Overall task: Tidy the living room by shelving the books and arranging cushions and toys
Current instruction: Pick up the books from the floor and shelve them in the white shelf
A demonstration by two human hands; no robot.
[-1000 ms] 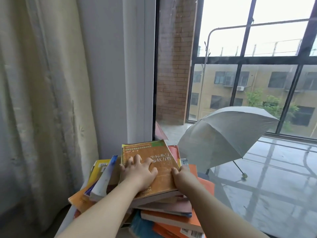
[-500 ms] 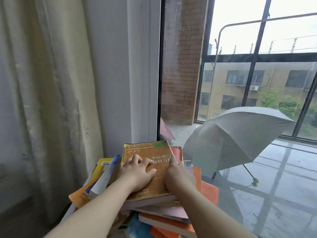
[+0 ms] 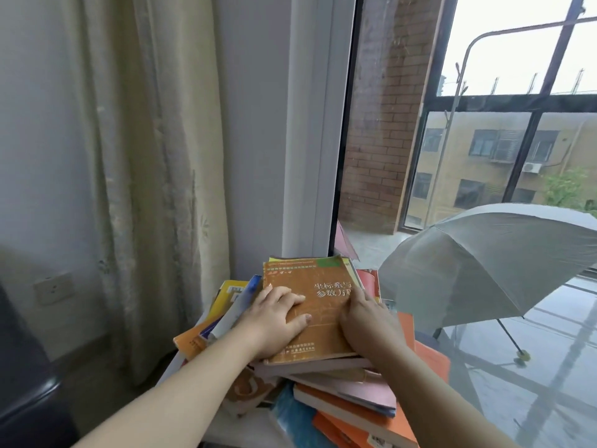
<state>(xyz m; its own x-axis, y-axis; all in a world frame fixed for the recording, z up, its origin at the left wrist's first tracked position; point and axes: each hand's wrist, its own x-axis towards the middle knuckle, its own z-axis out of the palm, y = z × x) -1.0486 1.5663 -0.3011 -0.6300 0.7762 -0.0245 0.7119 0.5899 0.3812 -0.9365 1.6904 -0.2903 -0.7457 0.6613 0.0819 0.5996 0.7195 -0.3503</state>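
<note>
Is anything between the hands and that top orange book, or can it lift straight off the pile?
Nothing visible is in the way. The left hand lies flat on the orange book and the right hand holds its right edge. It is topmost on the pile of books, with nothing resting on it. No shelf is in view.

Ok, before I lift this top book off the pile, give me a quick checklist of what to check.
1. Left hand flat on the orange book: ok.
2. Right hand on its right edge: ok.
3. Fingers under the book: cannot tell.
4. Pile of books squarely stacked: not ok, books splay out crookedly.
5. Nothing resting on the orange book: ok.
6. Shelf within reach: cannot tell, none in view.
</note>
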